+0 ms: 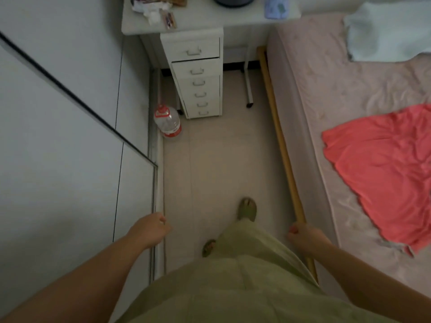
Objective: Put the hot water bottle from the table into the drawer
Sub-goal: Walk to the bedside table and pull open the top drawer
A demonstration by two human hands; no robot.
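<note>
A pale blue hot water bottle (276, 7) lies on the white table (198, 25) at the far end of the room, cut off by the top edge of the view. Under the table stands a white drawer unit (198, 75) with several drawers; the second drawer from the top sticks out slightly. My left hand (151, 229) hangs low at the left, loosely curled and holding nothing. My right hand (303, 236) hangs at the right near the bed frame, fingers curled and holding nothing. Both hands are far from the table.
A bed (349, 113) with a pink sheet, a red garment (382, 169) and a white cloth fills the right side. A large plastic water jug (168, 121) stands on the floor left of the drawers. Wardrobe doors (70, 136) line the left. Crumpled paper and a dark round object sit on the table.
</note>
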